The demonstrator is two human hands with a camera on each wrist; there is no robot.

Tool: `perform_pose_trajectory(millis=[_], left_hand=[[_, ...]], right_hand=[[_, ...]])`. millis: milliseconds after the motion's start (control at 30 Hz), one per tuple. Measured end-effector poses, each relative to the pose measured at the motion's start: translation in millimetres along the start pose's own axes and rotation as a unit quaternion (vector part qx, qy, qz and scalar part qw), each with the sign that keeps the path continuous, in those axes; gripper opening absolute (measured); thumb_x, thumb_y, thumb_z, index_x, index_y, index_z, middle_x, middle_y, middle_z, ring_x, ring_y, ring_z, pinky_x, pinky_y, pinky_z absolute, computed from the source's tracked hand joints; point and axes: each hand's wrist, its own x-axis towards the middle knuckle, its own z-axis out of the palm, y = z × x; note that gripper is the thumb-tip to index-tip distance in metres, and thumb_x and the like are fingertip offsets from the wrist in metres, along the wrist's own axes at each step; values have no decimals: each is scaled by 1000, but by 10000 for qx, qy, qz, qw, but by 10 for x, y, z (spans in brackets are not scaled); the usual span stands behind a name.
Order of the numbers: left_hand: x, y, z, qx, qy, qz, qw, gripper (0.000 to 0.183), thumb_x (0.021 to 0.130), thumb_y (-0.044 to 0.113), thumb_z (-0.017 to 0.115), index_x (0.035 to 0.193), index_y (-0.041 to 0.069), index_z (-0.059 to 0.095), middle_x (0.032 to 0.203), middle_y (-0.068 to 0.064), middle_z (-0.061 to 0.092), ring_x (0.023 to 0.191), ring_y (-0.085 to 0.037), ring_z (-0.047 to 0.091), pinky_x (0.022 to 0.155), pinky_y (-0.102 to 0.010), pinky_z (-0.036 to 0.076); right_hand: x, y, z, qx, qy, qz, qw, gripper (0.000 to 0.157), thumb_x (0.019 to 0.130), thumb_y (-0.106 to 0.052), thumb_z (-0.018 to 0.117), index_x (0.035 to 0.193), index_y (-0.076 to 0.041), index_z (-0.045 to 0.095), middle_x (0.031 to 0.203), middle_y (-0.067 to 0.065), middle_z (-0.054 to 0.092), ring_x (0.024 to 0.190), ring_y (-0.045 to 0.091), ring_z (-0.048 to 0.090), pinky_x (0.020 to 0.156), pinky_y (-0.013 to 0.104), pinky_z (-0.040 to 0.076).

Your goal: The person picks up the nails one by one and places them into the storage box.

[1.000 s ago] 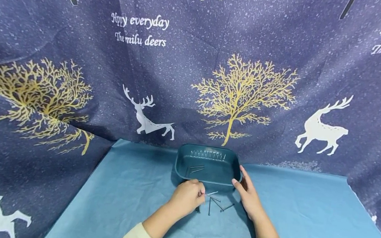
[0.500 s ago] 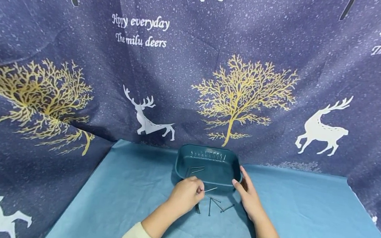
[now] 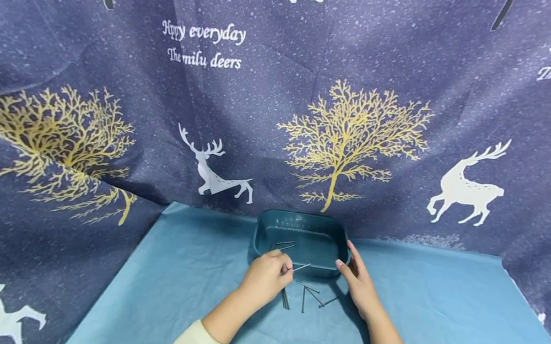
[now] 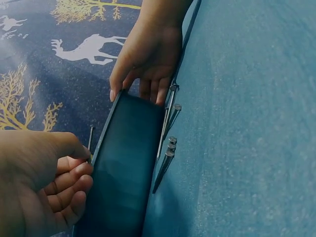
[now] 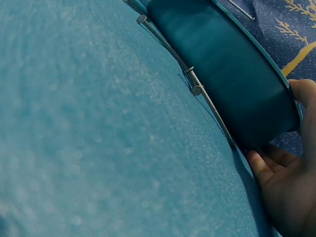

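Observation:
My left hand [image 3: 265, 275] pinches a nail [image 3: 302, 267] between thumb and fingertips, at the front rim of a dark teal plastic tray [image 3: 326, 273]. In the left wrist view the held nail [image 4: 91, 139] sticks up beside the tray's rim, head end away from the fingers. My right hand [image 3: 361, 291] grips the tray's front right corner, thumb at the rim and the other fingers along the outer side. A few nails [image 3: 286, 243] lie on the tray floor at the left. In front of the tray, several loose nails [image 3: 303, 299] are scattered on the blue cloth.
A light blue cloth [image 3: 442, 299] covers the table. Behind the tray hangs a dark blue curtain [image 3: 261, 110] printed with deer and gold trees, close to the table's back edge. The right wrist view shows more nails [image 5: 195, 89] lying along the tray's base.
My left hand has lifted slightly up and left, raising the pinched nail from beside the loose nails to the tray's front rim. The right hand and tray stay put.

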Motion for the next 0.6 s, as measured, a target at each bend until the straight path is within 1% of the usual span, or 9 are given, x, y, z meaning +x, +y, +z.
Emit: perform_pose_trajectory(millis=[133,400,600], left_hand=[[14,-4,-12,-13,46,-10,10000,7,88,18,73,84,17,69,80,7,59,68,-4,52,64,-20,47],[49,-49,-50,-40,494,-29,9988,8,85,16,75,81,16,67,77,6,58,68,-6,52,62,-21,46],[92,-100,-66,42,628,-69,9980,10,86,17,74,80,17,66,77,7,56,69,-7,50,61,-20,45]], right_hand=[[8,4,-6,-20,12,38,10000,67,105,-41,50,162,-38,14,171,16,2,157,42,6,123,62,16],[12,27,-1,-23,79,78,9999,68,104,-43,52,161,-40,16,170,18,6,157,42,11,123,62,19],[-10,0,4,5,36,31,10000,68,105,-43,51,161,-39,15,170,18,4,157,42,9,123,62,17]])
